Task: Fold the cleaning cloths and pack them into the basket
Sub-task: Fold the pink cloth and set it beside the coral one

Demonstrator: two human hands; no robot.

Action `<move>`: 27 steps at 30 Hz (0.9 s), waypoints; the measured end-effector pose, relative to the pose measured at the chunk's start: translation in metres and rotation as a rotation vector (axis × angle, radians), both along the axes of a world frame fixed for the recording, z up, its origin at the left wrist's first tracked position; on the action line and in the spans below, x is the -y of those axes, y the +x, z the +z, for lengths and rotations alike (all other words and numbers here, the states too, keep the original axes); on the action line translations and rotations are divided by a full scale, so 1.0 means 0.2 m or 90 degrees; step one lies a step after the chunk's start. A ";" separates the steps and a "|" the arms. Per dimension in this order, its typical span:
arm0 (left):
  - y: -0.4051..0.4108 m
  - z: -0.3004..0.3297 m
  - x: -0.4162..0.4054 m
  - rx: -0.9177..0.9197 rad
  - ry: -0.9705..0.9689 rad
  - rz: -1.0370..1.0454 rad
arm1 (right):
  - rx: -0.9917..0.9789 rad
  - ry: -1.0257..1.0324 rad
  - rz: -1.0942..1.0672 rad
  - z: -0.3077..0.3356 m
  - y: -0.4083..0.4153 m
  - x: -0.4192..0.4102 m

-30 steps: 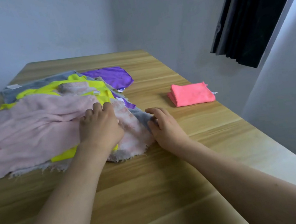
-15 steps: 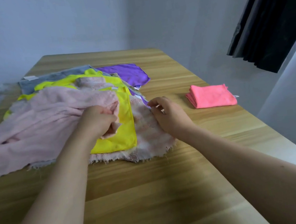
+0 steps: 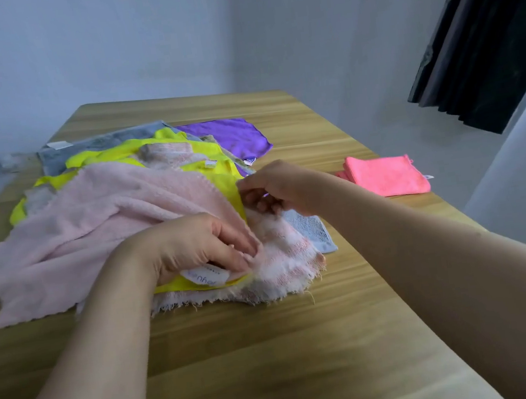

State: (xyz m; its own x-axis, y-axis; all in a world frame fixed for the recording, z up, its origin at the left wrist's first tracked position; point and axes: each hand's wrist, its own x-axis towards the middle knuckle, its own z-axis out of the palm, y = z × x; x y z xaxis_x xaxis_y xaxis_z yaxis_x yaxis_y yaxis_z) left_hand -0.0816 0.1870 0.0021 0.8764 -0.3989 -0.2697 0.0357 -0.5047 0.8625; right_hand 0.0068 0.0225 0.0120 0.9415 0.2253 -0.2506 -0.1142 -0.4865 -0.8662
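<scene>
Left hand (image 3: 194, 245), fingers curled and pinched on the near edge of the pale pink cloth (image 3: 90, 222), with a white label (image 3: 204, 275) just under the fingertips. Right hand (image 3: 280, 187), fingers bent down onto the pile just right of the pale pink cloth; whether it grips anything cannot be told. Beneath the pink cloth lie a yellow cloth (image 3: 206, 163) and a frayed pink-and-white cloth (image 3: 283, 263), the latter reaching nearest the viewer. A light blue cloth (image 3: 309, 230) shows at the pile's right edge; a purple cloth (image 3: 226, 135) and a grey cloth (image 3: 97, 144) lie behind it. A folded coral cloth (image 3: 389, 177) rests well right of the pile on the wooden table (image 3: 274, 348).
</scene>
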 end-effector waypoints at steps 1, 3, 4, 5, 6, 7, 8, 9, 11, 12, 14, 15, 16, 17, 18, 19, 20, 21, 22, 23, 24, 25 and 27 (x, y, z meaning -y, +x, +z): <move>0.00 0.00 0.00 -0.011 0.007 -0.010 | 0.022 -0.013 0.009 0.01 0.01 -0.03; 0.00 -0.01 0.00 -0.041 0.013 -0.040 | 0.055 -0.043 0.023 0.02 0.03 -0.08; 0.00 0.00 0.00 -0.057 0.010 -0.049 | 0.068 -0.068 0.029 0.03 0.05 -0.11; 0.00 -0.01 0.00 -0.068 0.008 -0.053 | 0.079 -0.095 0.035 0.03 0.06 -0.13; 0.00 -0.01 0.00 -0.073 0.010 -0.055 | 0.086 -0.121 0.039 0.04 0.07 -0.15; 0.00 -0.01 -0.01 -0.074 0.013 -0.055 | 0.089 -0.146 0.046 0.04 0.08 -0.18; 0.00 -0.01 -0.01 -0.073 0.016 -0.052 | 0.093 -0.172 0.054 0.04 0.09 -0.19; 0.01 -0.02 -0.02 -0.072 0.018 -0.051 | 0.099 -0.199 0.064 0.04 0.11 -0.21; 0.01 -0.02 -0.02 -0.071 0.025 -0.061 | 0.106 -0.220 0.076 0.04 0.12 -0.25; 0.01 -0.02 -0.02 -0.075 0.026 -0.064 | 0.106 -0.210 0.073 0.03 0.13 -0.26; 0.02 -0.02 -0.02 -0.081 0.014 -0.057 | 0.096 -0.169 0.063 0.03 0.15 -0.26; 0.02 -0.02 -0.02 -0.080 0.009 -0.052 | 0.089 -0.141 0.055 0.04 0.15 -0.25; 0.03 -0.02 -0.01 -0.076 0.006 -0.048 | 0.083 -0.105 0.039 0.05 0.14 -0.23; 0.03 -0.02 -0.01 -0.068 0.005 -0.041 | 0.083 -0.064 0.014 0.07 0.13 -0.21; 0.03 -0.01 -0.01 -0.059 0.003 -0.032 | 0.084 -0.013 -0.015 0.10 0.13 -0.18; 0.03 -0.01 0.00 -0.047 -0.004 -0.016 | 0.081 0.047 -0.041 0.13 0.11 -0.14; 0.02 0.01 0.02 -0.037 -0.016 0.005 | 0.071 0.120 -0.063 0.15 0.10 -0.09; 0.02 0.03 0.04 -0.025 -0.028 0.028 | 0.052 0.200 -0.082 0.17 0.08 -0.04; 0.02 0.05 0.07 0.002 -0.025 0.044 | 0.034 0.277 -0.103 0.19 0.06 0.02; 0.02 0.07 0.10 0.043 -0.004 0.046 | 0.018 0.347 -0.123 0.20 0.04 0.08; 0.01 0.09 0.15 0.080 0.026 0.034 | 0.011 0.401 -0.151 0.21 0.01 0.16; -0.01 0.10 0.21 0.104 0.049 0.014 | 0.010 0.442 -0.177 0.22 -0.03 0.23; -0.09 0.12 0.36 0.125 0.066 -0.051 | -0.003 0.507 -0.219 0.23 -0.14 0.40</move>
State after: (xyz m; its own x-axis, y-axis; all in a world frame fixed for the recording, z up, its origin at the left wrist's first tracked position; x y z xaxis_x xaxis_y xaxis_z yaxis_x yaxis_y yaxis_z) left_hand -0.0992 0.1151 0.0255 0.8829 -0.4482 -0.1404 -0.1712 -0.5855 0.7924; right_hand -0.0203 -0.0579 0.0579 0.9889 0.0381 -0.1438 -0.1484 0.3268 -0.9334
